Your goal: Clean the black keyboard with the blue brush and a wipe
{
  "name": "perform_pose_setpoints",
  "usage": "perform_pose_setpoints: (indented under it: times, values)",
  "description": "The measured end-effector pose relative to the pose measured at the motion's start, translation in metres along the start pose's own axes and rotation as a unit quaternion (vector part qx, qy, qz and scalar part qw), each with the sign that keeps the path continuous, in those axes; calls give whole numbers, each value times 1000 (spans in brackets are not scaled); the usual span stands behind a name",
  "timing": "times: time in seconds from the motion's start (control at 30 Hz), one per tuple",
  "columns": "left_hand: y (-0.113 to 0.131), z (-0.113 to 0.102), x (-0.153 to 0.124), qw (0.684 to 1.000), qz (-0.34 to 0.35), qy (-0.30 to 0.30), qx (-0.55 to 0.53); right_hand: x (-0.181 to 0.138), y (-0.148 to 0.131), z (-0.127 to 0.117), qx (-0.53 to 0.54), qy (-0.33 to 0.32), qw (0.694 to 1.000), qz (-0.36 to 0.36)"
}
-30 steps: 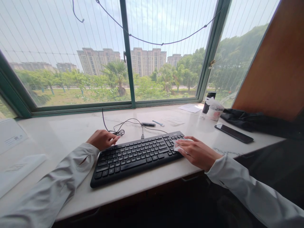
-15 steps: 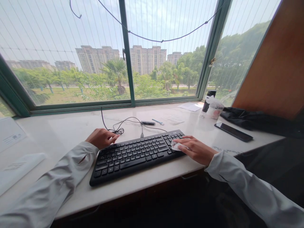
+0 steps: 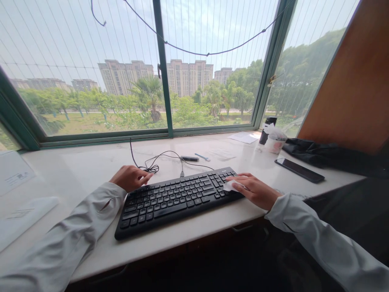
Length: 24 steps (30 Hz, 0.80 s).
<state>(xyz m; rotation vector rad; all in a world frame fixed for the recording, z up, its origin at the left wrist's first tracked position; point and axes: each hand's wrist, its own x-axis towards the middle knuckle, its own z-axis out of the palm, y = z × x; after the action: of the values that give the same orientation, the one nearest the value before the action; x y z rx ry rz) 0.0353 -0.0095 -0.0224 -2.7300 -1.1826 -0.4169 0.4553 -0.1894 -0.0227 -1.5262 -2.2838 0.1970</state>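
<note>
A black keyboard lies at a slant on the white counter. At its far left corner is my left hand, fingers bent together against the back edge; their undersides are hidden. My right hand is over the number pad at the right end, its fingers closed on a crumpled white tissue that is pressed against the keys.
Behind the keyboard lie a coiled black cable, a small black stick-like item and a thin blue tool. To the right are a phone, a plastic-wrapped cup and dark cloth. White boxes stand left.
My right hand has slid slightly right across the number pad, taking the tissue with it. My left hand has stayed at the keyboard's far left corner.
</note>
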Motion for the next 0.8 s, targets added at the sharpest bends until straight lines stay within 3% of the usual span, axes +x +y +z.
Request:
perform_pose_setpoints:
  times: [0.33, 0.67, 0.8]
  values:
    - [1, 0, 1, 1000, -14, -15, 16, -48, -35, 32, -120, 95, 988, -7]
    - [1, -2, 0, 999, -18, -22, 18, -62, -14, 32, -202, 129, 968, -81]
    - [0, 0, 1, 999, -18, -21, 26, -63, -12, 33, -227, 112, 962, -105]
